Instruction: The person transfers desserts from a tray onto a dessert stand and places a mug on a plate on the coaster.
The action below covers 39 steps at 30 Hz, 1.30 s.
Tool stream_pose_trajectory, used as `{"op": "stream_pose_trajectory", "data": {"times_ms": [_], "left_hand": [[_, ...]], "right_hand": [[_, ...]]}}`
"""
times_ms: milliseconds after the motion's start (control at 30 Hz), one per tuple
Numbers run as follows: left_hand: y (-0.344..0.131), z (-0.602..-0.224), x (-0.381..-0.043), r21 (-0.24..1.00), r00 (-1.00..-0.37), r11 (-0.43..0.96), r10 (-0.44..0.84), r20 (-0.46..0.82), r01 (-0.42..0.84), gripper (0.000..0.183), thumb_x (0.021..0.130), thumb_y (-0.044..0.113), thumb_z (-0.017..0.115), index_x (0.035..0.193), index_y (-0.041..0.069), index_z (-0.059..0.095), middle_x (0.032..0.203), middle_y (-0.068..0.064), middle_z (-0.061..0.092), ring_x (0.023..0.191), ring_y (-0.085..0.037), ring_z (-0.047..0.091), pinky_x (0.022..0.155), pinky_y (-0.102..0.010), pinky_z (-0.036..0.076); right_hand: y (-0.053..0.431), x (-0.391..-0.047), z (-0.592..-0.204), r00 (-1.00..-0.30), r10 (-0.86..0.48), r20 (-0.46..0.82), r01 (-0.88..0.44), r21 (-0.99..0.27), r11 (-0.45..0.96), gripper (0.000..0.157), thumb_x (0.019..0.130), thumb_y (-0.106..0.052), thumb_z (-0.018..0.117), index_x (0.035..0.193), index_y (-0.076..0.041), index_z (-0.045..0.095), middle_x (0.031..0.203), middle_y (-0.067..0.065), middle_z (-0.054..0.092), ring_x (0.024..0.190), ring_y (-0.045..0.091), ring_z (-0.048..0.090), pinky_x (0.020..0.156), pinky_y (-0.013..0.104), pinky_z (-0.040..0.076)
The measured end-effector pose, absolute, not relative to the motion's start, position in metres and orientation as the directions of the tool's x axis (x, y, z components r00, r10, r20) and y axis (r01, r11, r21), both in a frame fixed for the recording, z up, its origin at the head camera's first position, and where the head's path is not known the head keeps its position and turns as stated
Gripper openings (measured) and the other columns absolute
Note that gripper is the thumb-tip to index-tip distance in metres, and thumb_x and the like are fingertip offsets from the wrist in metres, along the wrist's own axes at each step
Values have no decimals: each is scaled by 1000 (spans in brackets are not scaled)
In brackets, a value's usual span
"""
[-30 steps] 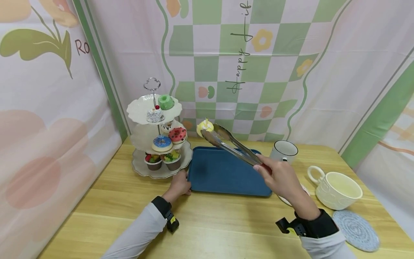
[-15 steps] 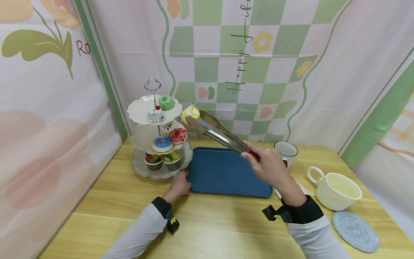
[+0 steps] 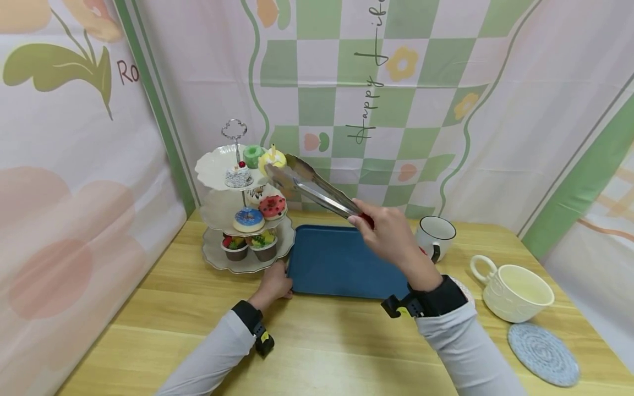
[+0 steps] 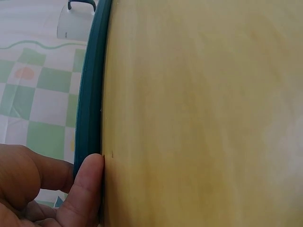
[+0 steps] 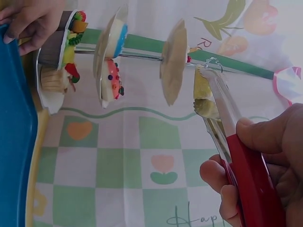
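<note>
My right hand (image 3: pixel 393 236) grips the red handles of metal tongs (image 3: pixel 324 197). Between the tongs' tips is a small yellow cake (image 3: pixel 273 158), held up at the right edge of the top plate (image 3: pixel 212 165) of a three-tier stand. In the right wrist view the yellow cake (image 5: pixel 202 87) appears just above that plate, apart from it. A green ring-shaped cake (image 3: pixel 252 155) and a white speckled cake with a cherry (image 3: pixel 238 177) sit on the top plate. My left hand (image 3: pixel 273 283) pinches the near left corner of the blue tray (image 3: pixel 342 267), thumb in front.
Blue and pink doughnuts (image 3: pixel 272 207) lie on the middle plate, with fruit-topped cups (image 3: pixel 263 247) on the bottom one. To the right stand a white mug (image 3: pixel 432 234) and a cream cup (image 3: pixel 515 297), with a blue-grey round coaster (image 3: pixel 544 353) nearer.
My right hand has carried the tongs and yellow cake left and upward, from above the tray to the stand's top plate. My left hand has stayed at the tray's corner.
</note>
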<state>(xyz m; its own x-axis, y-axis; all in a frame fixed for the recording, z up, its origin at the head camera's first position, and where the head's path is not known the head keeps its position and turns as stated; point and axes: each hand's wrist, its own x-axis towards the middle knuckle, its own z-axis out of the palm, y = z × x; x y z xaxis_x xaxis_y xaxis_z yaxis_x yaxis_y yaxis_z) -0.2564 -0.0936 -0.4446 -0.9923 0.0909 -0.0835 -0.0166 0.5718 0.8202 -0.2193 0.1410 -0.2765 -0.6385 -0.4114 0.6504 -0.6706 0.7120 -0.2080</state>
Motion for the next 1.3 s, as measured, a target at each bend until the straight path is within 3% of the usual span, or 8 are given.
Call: {"op": "stream_pose_trajectory", "data": {"times_ms": [300,733,1033,1300], "left_hand": [[-93,-438,-253,813,-992,581,75,-102,-39,26,81,-11,52,107,-11,48,81,-18,54,46,-19,60,43,-28,51],[-94,-441,-253,833,-991,553,97,-96,-27,23,81,-11,51,103,-9,49,78,-15,52,46,-18,59,43,-28,51],[-95,-441,-253,824,-992,566,91,-93,-25,18,81,-11,52,98,-7,49,76,-14,52,46,-17,59,44,-28,51],[-94,-439,-251,823,-991,568,90,-97,-29,22,82,-10,51,104,-9,49,78,-14,52,46,-17,59,44,-28,51]], "right_hand": [[131,-230,-269,-616,-443,651,-667,-132,733,35,88,-11,64,117,8,59,50,-2,36,39,12,27,39,27,22],[114,-243,-264,-661,-427,617,-638,-162,753,35,88,-13,65,118,5,60,57,3,49,41,13,33,39,28,28],[113,-241,-263,-694,-419,585,-618,-186,764,36,89,-15,63,119,6,59,54,1,43,41,14,32,41,28,26],[113,-240,-262,-711,-417,566,-610,-202,766,38,90,-16,63,120,7,57,55,2,42,42,15,34,42,28,27]]}}
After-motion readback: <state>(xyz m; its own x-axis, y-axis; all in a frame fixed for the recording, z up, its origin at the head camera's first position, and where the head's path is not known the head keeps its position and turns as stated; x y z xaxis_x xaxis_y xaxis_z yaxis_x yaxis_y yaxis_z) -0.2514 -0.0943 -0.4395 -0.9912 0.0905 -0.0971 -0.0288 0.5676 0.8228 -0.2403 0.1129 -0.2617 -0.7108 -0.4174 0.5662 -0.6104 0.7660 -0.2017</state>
